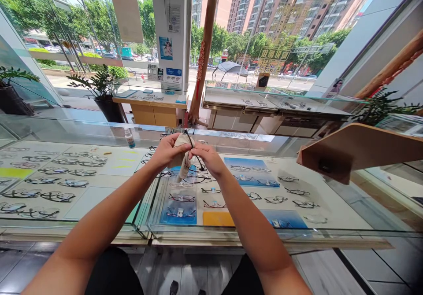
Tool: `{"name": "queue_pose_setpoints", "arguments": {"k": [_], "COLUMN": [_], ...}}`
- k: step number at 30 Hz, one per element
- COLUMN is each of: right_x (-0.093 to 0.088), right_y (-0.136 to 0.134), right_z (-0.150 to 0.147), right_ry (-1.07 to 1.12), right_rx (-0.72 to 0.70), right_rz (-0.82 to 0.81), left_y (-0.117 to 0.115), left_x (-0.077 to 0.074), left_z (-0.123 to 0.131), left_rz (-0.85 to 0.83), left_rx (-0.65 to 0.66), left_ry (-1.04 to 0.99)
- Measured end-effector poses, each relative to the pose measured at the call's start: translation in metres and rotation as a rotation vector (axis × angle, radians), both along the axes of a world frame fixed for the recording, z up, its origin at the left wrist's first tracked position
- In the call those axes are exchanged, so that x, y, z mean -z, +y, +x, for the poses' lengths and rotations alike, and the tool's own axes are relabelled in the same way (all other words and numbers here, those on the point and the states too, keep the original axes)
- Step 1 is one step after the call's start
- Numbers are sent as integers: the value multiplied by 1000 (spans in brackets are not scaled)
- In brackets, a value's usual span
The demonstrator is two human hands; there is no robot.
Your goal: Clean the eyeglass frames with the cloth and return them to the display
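Observation:
Both my hands are raised together over a glass display counter [251, 231]. My left hand [167, 150] is closed round a beige cleaning cloth [183, 153] wrapped over part of a pair of dark-framed glasses [194, 154]. My right hand [209, 157] pinches the glasses and the cloth from the other side. Most of the glasses are hidden by the cloth and my fingers; a thin dark temple sticks out below.
Under the glass lie several rows of spectacle frames [59, 182] on white, blue and yellow pads. A small spray bottle [129, 138] stands on the counter to the left. A wooden shelf [357, 149] juts in at right. Potted plants [104, 90] and more counters stand by the window.

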State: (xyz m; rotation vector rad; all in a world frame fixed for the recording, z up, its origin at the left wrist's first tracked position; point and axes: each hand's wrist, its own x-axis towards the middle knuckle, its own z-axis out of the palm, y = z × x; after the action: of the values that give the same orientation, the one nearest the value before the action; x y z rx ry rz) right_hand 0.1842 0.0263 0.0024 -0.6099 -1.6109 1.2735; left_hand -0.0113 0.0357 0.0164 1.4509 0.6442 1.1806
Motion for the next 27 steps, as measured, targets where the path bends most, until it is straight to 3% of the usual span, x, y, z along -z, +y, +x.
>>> {"name": "queue_pose_setpoints", "arguments": {"k": [6,13,20,27], "right_x": [1,2,1,0], "right_y": [-1,-1,-3,0], "right_z": [-2,-6,-10,-6], "right_ry": [-3,4,10,25], "right_rx": [-9,-50,-29,45], "right_rz": [16,34,28,-42], "left_y": [-2,-9,-12,0], "left_x": [2,-1,-2,3], "left_z": [3,9,13,5], "left_rz": [-3,7,-25,-149], "left_rx": [-71,-36,-129,-55], "left_ry": [-32,-47,-123,-176]}}
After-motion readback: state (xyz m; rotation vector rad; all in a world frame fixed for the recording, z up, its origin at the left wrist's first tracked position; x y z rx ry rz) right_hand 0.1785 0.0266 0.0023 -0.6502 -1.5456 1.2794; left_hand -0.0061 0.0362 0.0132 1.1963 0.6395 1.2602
